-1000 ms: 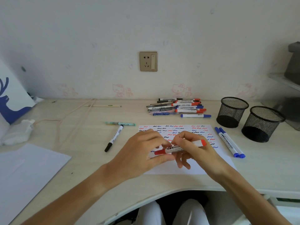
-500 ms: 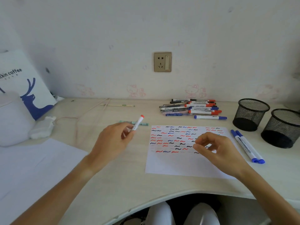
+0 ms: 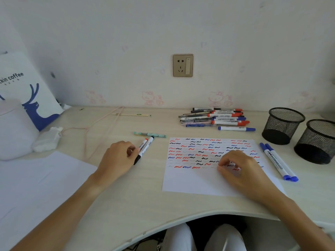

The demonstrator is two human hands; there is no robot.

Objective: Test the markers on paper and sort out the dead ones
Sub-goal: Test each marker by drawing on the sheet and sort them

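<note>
My left hand (image 3: 117, 158) pinches a white marker with a red cap (image 3: 143, 143) and holds it low over the desk, left of the paper. It lies right beside a black-capped marker (image 3: 145, 151), and a teal pen (image 3: 150, 134) sits just behind both. The test paper (image 3: 195, 183) carries rows of red, blue and black squiggles. My right hand (image 3: 241, 171) rests on the paper with fingers loosely curled and nothing in it. A pile of several markers (image 3: 213, 117) lies at the back, with one blue marker (image 3: 236, 128) in front of it.
Two blue markers (image 3: 277, 160) lie side by side right of the paper. Two black mesh cups (image 3: 282, 125) (image 3: 317, 142) stand at the right. A white sheet (image 3: 36, 178), a crumpled tissue (image 3: 47, 139) and a coffee bag (image 3: 27, 91) are at the left.
Both hands held the red marker over the paper. My left hand then carried it left and lowered it beside the black marker. My right hand let go and settled on the paper.
</note>
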